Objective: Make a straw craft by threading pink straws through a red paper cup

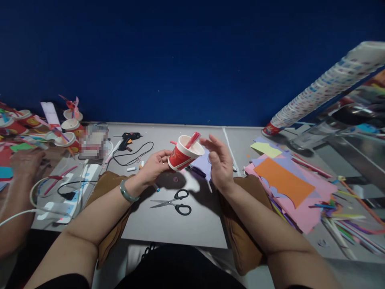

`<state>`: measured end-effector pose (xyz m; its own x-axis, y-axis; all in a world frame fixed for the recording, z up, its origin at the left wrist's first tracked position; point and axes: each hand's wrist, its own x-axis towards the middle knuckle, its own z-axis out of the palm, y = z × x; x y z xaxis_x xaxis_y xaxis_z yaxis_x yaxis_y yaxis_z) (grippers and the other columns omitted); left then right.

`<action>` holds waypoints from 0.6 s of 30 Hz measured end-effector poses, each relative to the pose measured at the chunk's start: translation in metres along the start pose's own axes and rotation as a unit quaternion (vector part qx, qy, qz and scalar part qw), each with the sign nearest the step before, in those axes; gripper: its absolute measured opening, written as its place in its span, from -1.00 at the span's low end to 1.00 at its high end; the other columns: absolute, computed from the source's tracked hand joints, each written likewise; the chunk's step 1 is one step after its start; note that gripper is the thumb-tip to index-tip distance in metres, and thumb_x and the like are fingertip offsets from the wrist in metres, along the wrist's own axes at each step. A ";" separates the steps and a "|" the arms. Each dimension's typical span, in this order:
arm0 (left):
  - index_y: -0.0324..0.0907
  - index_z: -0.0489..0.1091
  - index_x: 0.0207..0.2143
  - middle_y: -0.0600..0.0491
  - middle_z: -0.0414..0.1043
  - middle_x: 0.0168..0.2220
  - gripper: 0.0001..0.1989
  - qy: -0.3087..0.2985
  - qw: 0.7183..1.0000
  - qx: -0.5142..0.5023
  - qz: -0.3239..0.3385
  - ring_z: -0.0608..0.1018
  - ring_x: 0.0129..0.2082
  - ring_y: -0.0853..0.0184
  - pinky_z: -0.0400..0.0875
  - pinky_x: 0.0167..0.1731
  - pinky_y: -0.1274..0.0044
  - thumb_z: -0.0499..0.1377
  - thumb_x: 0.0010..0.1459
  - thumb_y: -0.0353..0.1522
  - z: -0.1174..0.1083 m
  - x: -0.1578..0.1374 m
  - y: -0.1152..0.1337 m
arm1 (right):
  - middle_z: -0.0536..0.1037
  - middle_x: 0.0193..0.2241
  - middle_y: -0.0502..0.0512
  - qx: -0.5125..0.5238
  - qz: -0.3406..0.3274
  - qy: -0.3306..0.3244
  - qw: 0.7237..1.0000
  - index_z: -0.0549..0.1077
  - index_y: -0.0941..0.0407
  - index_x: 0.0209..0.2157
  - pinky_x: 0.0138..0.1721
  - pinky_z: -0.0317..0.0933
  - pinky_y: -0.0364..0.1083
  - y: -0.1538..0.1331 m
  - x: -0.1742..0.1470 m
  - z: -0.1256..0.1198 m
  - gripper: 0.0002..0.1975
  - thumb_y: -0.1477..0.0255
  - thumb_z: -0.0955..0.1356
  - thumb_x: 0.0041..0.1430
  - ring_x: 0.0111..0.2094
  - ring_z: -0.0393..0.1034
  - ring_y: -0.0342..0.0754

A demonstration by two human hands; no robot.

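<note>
My left hand (pixel 155 166) is closed round the lower side of a red and white paper cup (pixel 182 156), held tilted above the table. Red sticks (pixel 193 140), perhaps straws or pipe cleaners, poke out over its rim. Just right of the cup, my right hand (pixel 220 164) is raised with its fingers apart and nothing in it. Black-handled scissors (pixel 171 202) lie below on the table, blades slightly spread. A dark marker (pixel 197 171) and purple paper (pixel 203 162) are partly hidden behind my hands and the cup.
Behind my left hand lies a black glue gun (pixel 130 140) with its cord. At left are a power strip (pixel 72 200), decorated cups (pixel 72 126) and another person's arm (pixel 21 184). Rightward sit orange paper (pixel 282 180), a tall leaning cup stack (pixel 325 86) and pipe cleaners (pixel 351 228).
</note>
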<state>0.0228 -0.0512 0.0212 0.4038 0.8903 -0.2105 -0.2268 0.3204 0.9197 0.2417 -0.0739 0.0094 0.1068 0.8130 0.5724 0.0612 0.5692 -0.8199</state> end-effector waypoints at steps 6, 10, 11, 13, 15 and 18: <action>-0.29 0.40 -0.07 -0.06 0.59 -0.34 -0.39 -0.058 0.998 0.009 -0.026 0.60 -0.47 0.32 0.52 -0.41 0.46 0.52 -0.17 -0.32 0.004 0.000 -0.009 | 0.49 0.16 0.19 -0.003 0.032 -0.080 0.996 0.33 -0.04 0.23 0.18 0.33 0.13 0.003 -0.007 0.006 -0.34 0.14 0.50 0.14 0.12 0.45 0.09; -0.30 0.42 -0.04 -0.02 0.56 -0.35 -0.41 -0.070 0.997 0.031 0.004 0.56 -0.50 0.35 0.48 -0.44 0.48 0.49 -0.11 -0.30 0.010 0.000 -0.018 | 0.56 0.00 0.19 -0.031 0.067 -0.077 0.994 0.41 0.07 0.09 0.05 0.39 0.07 -0.001 -0.007 0.007 -0.48 0.16 0.48 0.16 -0.03 0.51 0.06; -0.31 0.43 -0.05 -0.01 0.54 -0.37 -0.43 -0.071 0.997 0.035 0.013 0.54 -0.52 0.38 0.46 -0.46 0.49 0.49 -0.10 -0.30 0.012 0.000 -0.020 | 0.56 -0.01 0.19 -0.034 0.079 -0.075 0.993 0.40 0.08 0.08 0.03 0.40 0.05 -0.003 -0.007 0.007 -0.47 0.16 0.48 0.15 -0.05 0.51 0.05; -0.32 0.43 -0.06 0.00 0.53 -0.36 -0.44 -0.065 0.997 0.038 0.032 0.49 -0.55 0.43 0.40 -0.51 0.53 0.48 -0.08 -0.28 0.016 0.001 -0.023 | 0.55 -0.04 0.19 -0.040 0.099 -0.076 0.991 0.39 0.10 0.08 -0.02 0.40 0.03 -0.006 -0.005 0.007 -0.45 0.16 0.49 0.13 -0.10 0.51 0.02; -0.30 0.44 -0.06 0.00 0.53 -0.32 -0.45 -0.060 0.997 0.039 0.041 0.47 -0.54 0.45 0.36 -0.55 0.57 0.47 -0.07 -0.26 0.017 0.003 -0.026 | 0.56 -0.06 0.17 -0.046 0.107 -0.079 0.990 0.39 0.10 0.08 -0.02 0.39 0.03 -0.009 -0.003 0.006 -0.41 0.14 0.51 0.09 -0.12 0.50 0.02; -0.28 0.44 -0.06 0.02 0.52 -0.33 -0.46 -0.071 0.996 0.037 0.038 0.47 -0.54 0.46 0.34 -0.55 0.58 0.48 -0.08 -0.28 0.017 0.005 -0.029 | 0.57 -0.08 0.15 -0.035 0.098 -0.078 0.992 0.42 0.09 0.04 -0.01 0.39 0.03 -0.012 -0.001 0.004 -0.37 0.09 0.54 0.01 -0.10 0.50 0.03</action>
<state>0.0466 -0.0622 -0.0011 0.5102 0.8547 -0.0957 -0.1968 0.2243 0.9544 0.2367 -0.0810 0.0191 -0.0301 0.9195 0.3920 0.1238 0.3926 -0.9114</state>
